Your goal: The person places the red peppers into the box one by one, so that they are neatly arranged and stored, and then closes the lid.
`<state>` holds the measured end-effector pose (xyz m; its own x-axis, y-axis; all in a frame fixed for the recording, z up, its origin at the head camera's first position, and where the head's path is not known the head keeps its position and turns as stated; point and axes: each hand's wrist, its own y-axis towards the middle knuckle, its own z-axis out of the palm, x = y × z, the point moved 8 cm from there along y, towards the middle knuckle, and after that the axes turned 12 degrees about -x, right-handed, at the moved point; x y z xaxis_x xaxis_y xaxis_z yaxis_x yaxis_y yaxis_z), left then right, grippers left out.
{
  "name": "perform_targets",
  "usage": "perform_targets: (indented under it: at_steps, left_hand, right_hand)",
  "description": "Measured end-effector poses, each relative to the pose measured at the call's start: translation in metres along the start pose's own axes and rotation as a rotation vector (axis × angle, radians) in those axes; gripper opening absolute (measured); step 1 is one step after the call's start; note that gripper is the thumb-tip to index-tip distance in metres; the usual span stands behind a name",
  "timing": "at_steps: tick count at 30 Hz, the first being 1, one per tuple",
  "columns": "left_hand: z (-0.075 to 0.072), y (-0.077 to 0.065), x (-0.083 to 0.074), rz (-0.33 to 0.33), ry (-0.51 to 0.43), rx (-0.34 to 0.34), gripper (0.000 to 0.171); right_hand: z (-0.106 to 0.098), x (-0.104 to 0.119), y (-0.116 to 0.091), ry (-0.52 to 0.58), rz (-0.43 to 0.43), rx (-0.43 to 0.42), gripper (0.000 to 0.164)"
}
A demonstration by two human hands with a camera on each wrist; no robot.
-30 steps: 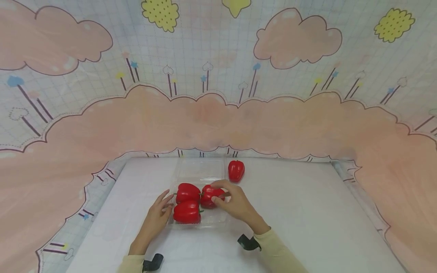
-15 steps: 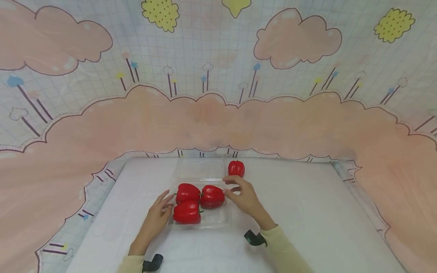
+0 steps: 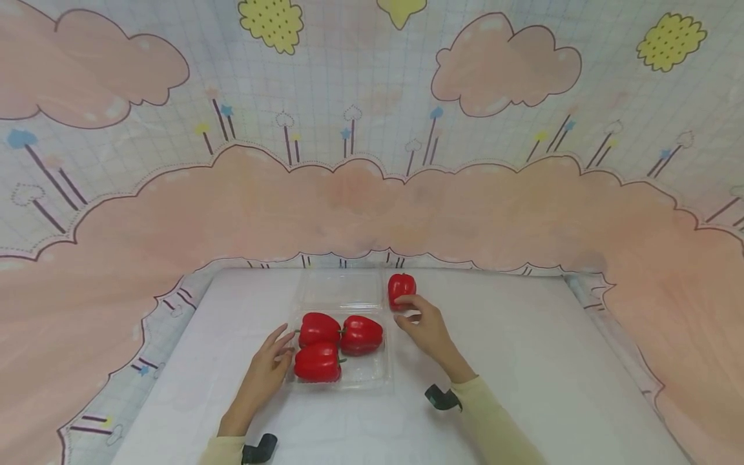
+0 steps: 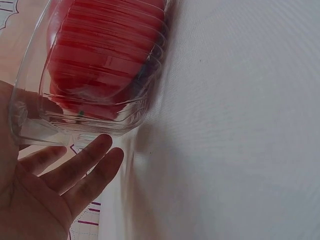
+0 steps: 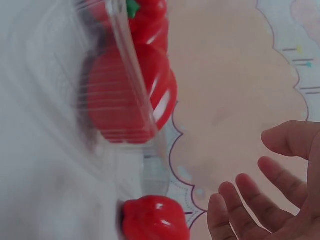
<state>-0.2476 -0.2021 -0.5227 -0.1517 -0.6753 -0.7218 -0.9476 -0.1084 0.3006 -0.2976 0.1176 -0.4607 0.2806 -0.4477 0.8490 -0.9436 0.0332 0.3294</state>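
Observation:
Three red bell peppers lie in a clear plastic clamshell container (image 3: 369, 376): two at the left, a rear pepper (image 3: 318, 327) and a front pepper (image 3: 317, 363), and a right pepper (image 3: 363, 336). A fourth red bell pepper (image 3: 401, 285) sits on the table just beyond the container's right side. My left hand (image 3: 268, 371) is at the container's left wall, its fingers spread straight and the thumb over the rim in the left wrist view. Close in front of the fourth pepper is my right hand (image 3: 429, 329), fingers apart and holding nothing.
The container's lid (image 3: 341, 289) lies folded back behind its base. A white-covered table (image 3: 511, 361) extends on both sides. Behind it hangs a patterned cloth (image 3: 465, 213) with clouds. Each wrist carries a black camera mount (image 3: 443, 397).
My right hand has let go of the right pepper in the container and moved right and back to the fourth pepper. The left hand has stayed at the container's side.

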Motion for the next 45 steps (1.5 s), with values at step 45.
perform_targets:
  at_steps: [45]
  left_hand:
    - [-0.001,0.000,-0.003,0.014,-0.001,-0.005,0.046]
  right_hand:
    - [0.014,-0.097,0.074,-0.132,0.347,-0.043,0.060]
